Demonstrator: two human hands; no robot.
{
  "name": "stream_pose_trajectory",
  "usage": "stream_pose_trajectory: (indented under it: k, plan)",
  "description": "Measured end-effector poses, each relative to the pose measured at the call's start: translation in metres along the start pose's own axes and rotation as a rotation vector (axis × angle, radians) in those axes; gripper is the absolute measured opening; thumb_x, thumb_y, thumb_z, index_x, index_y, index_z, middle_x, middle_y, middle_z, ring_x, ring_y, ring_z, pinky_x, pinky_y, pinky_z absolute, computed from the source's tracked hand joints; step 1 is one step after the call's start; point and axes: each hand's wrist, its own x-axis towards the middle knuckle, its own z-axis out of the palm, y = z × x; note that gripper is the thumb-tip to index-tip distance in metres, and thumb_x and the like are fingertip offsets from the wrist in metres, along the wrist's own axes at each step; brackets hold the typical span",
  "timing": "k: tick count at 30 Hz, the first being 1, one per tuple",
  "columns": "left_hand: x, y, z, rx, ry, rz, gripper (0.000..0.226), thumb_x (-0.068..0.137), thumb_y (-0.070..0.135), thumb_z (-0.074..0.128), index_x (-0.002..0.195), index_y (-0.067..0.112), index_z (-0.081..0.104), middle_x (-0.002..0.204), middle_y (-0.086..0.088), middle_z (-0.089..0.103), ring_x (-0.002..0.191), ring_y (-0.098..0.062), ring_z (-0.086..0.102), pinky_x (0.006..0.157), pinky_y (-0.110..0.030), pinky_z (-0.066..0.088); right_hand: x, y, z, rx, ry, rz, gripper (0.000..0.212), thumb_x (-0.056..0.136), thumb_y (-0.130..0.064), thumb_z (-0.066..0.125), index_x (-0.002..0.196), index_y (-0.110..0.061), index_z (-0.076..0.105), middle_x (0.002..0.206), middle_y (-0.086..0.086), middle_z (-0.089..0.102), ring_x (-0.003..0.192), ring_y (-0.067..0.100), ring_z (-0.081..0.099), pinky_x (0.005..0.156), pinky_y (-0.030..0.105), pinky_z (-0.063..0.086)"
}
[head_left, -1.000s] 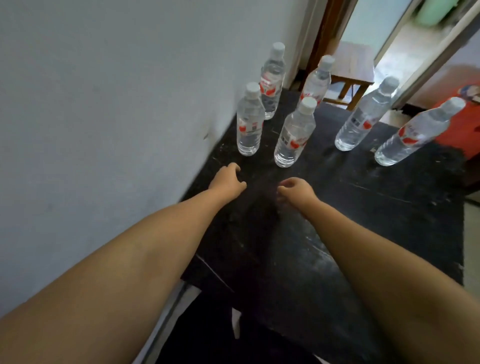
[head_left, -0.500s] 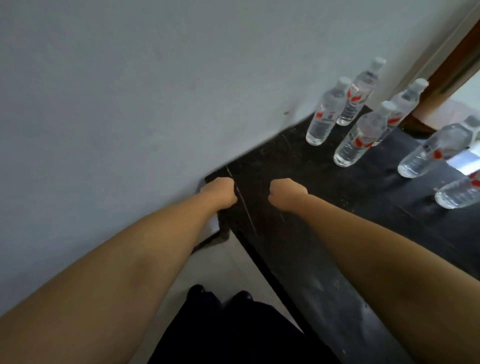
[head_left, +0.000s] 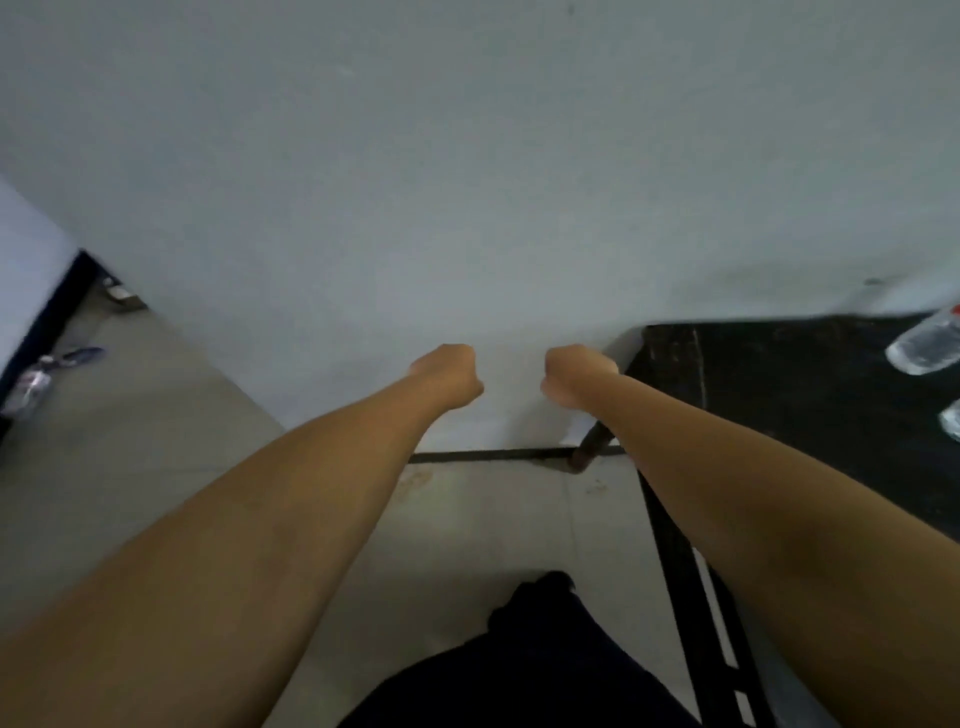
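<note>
Out in front of you, against the grey wall, your left hand and right hand hang side by side with a small gap between them. Each is curled into a fist that holds nothing, as far as the blur lets me tell. Your right hand sits just beside the near corner of the black table, above its leg. The water bottle is on that table at the far right edge of view, well apart from both hands. A second bottle is cut off just below it. Your left hand is over the pale floor.
</note>
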Motion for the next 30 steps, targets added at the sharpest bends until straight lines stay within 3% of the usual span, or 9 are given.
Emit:
stream_pose_trajectory:
  k: [6,11,15,18,26,30]
  plan:
    - [-0.076,-0.115,0.016,-0.086,0.023,-0.14,0.025,0.092,0.02,0.052,0.112,0.005,0.059,0.103,-0.009,0.057,0.087,-0.024,0.055,0.07,-0.029,0.042,-0.02,-0.113,0.039,-0.13,-0.008,-0.161,0.026,0.096,-0.01,0.041,0.116,-0.004,0.056,0.114,0.014,0.06,0.088,0.028,0.054,0.073,0.032,0.042]
    - [-0.132,-0.201,0.024,-0.183,0.066,-0.288,0.026,0.091,0.016,0.053,0.113,0.003,0.059,0.106,-0.011,0.059,0.087,-0.025,0.054,0.072,-0.03,0.043,-0.032,-0.206,0.067,-0.241,-0.029,-0.301,0.026,0.094,-0.008,0.042,0.114,-0.006,0.059,0.116,0.012,0.06,0.094,0.028,0.059,0.073,0.03,0.043]
    - [-0.172,-0.256,0.034,-0.282,0.116,-0.409,0.027,0.091,0.015,0.053,0.115,0.003,0.059,0.117,-0.013,0.06,0.105,-0.03,0.059,0.075,-0.03,0.042,-0.041,-0.277,0.083,-0.342,-0.072,-0.405,0.029,0.094,-0.012,0.044,0.118,-0.007,0.059,0.124,0.012,0.058,0.109,0.03,0.059,0.086,0.035,0.047]
    - [-0.203,-0.3,0.043,-0.337,0.141,-0.552,0.029,0.09,0.019,0.052,0.116,0.008,0.059,0.118,-0.01,0.06,0.106,-0.029,0.059,0.073,-0.03,0.042,-0.044,-0.334,0.088,-0.423,-0.08,-0.52,0.033,0.096,-0.015,0.042,0.124,-0.007,0.057,0.129,0.013,0.056,0.116,0.031,0.056,0.093,0.036,0.045]
    - [-0.259,-0.405,0.041,-0.543,0.24,-0.894,0.03,0.091,0.021,0.052,0.115,0.005,0.058,0.117,-0.015,0.06,0.102,-0.033,0.059,0.076,-0.033,0.046,-0.033,-0.481,0.096,-0.597,-0.083,-0.848,0.028,0.093,-0.011,0.043,0.115,-0.01,0.06,0.12,0.012,0.061,0.103,0.03,0.06,0.078,0.031,0.042]
    - [-0.275,-0.433,0.041,-0.63,0.328,-1.043,0.032,0.091,0.022,0.052,0.118,0.006,0.058,0.121,-0.014,0.058,0.107,-0.033,0.058,0.084,-0.035,0.047,-0.038,-0.543,0.1,-0.686,-0.068,-1.015,0.032,0.095,-0.014,0.041,0.122,-0.012,0.058,0.127,0.012,0.059,0.116,0.03,0.057,0.089,0.033,0.046]
